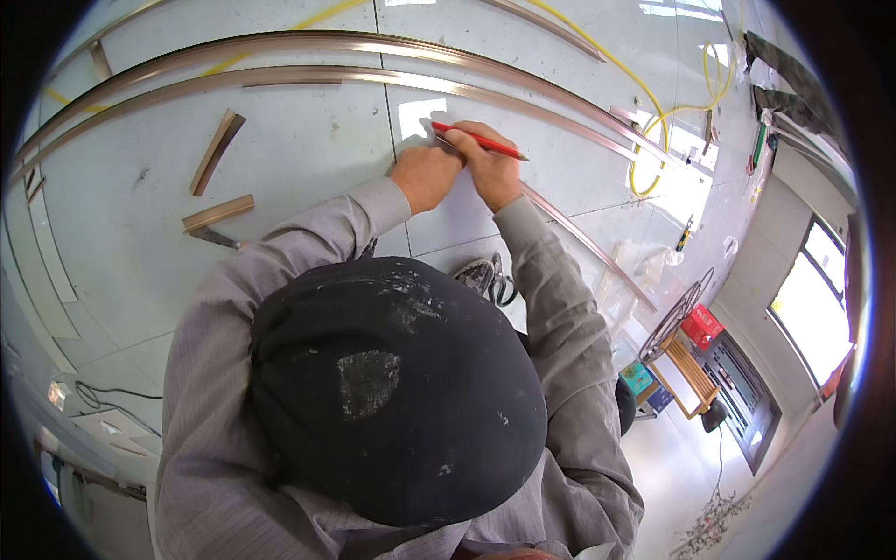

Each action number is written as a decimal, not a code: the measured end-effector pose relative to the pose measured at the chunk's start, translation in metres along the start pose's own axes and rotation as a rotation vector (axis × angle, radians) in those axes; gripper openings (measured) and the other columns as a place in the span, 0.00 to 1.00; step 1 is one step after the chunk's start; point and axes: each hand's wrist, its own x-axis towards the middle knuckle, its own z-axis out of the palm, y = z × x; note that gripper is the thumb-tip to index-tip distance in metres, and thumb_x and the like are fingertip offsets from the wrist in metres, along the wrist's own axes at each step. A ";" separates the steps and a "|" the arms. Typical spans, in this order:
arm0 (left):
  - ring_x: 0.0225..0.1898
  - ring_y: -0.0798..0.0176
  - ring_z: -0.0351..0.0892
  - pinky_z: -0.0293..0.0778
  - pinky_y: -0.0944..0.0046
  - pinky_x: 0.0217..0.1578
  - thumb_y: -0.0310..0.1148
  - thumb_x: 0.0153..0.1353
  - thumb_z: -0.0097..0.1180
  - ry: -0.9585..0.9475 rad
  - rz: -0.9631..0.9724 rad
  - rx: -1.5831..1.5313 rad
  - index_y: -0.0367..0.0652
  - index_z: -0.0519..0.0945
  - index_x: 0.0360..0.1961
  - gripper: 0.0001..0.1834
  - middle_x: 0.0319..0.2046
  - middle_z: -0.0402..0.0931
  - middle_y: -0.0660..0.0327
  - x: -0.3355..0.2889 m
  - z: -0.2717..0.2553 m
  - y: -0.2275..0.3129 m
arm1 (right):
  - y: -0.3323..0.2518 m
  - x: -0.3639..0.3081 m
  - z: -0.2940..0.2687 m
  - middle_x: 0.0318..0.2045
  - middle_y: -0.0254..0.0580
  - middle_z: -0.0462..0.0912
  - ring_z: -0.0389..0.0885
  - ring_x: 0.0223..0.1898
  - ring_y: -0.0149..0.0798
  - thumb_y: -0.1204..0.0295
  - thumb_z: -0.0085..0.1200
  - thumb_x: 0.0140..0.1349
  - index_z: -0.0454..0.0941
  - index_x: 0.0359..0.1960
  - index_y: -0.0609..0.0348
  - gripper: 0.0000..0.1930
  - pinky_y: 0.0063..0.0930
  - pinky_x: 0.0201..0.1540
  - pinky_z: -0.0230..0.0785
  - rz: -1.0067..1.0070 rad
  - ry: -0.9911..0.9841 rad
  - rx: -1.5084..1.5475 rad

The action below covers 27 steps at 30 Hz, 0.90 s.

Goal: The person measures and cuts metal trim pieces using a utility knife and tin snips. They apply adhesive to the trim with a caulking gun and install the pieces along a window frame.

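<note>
My right hand (492, 168) is closed on a red pencil (481, 140), which lies slantwise across the fingers, its pointed end toward the right. Right beside it, my left hand (427, 177) is curled with its fingertips meeting the right hand's. Whatever those fingers hold, if anything, is hidden. Both hands are low over the pale tiled floor (308, 149). Beyond them run two long bronze-coloured metal profiles (411, 82), curved by the lens. A thin metal strip (588, 245) stretches from near my right wrist toward the lower right.
My dusty black-clad knee (401, 392) fills the lower middle. Scissors (502, 282) lie by my shoe (475, 273). Short profile offcuts (217, 154) are at left, one beside a dark-bladed tool (215, 237). A yellow hose (661, 121) loops at right, with a wooden stool (689, 375) farther off.
</note>
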 end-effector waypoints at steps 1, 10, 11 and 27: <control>0.32 0.46 0.87 0.82 0.47 0.33 0.30 0.65 0.53 0.053 -0.004 -0.017 0.50 0.77 0.61 0.22 0.30 0.86 0.54 -0.002 0.000 0.001 | -0.004 -0.002 -0.006 0.39 0.47 0.89 0.86 0.37 0.42 0.63 0.64 0.67 0.85 0.45 0.63 0.14 0.29 0.43 0.78 -0.023 0.029 -0.017; 0.30 0.48 0.87 0.80 0.48 0.30 0.28 0.65 0.53 0.163 0.045 -0.038 0.49 0.75 0.62 0.23 0.29 0.85 0.54 -0.007 0.003 0.005 | -0.025 -0.029 -0.083 0.44 0.56 0.85 0.85 0.36 0.56 0.69 0.65 0.63 0.77 0.56 0.62 0.21 0.40 0.42 0.78 -0.145 -0.228 -0.444; 0.30 0.48 0.87 0.80 0.48 0.30 0.28 0.65 0.53 0.158 0.043 -0.020 0.50 0.75 0.63 0.24 0.29 0.85 0.54 -0.008 0.004 0.005 | -0.026 -0.030 -0.086 0.47 0.58 0.84 0.86 0.36 0.55 0.70 0.66 0.61 0.74 0.60 0.62 0.26 0.39 0.43 0.78 -0.177 -0.291 -0.455; 0.26 0.50 0.86 0.80 0.50 0.26 0.29 0.64 0.51 0.137 0.096 0.090 0.45 0.73 0.64 0.25 0.26 0.84 0.55 -0.013 0.000 0.009 | -0.013 0.006 -0.065 0.41 0.50 0.88 0.86 0.38 0.56 0.72 0.53 0.68 0.75 0.62 0.54 0.21 0.45 0.39 0.79 -0.343 -0.438 -0.773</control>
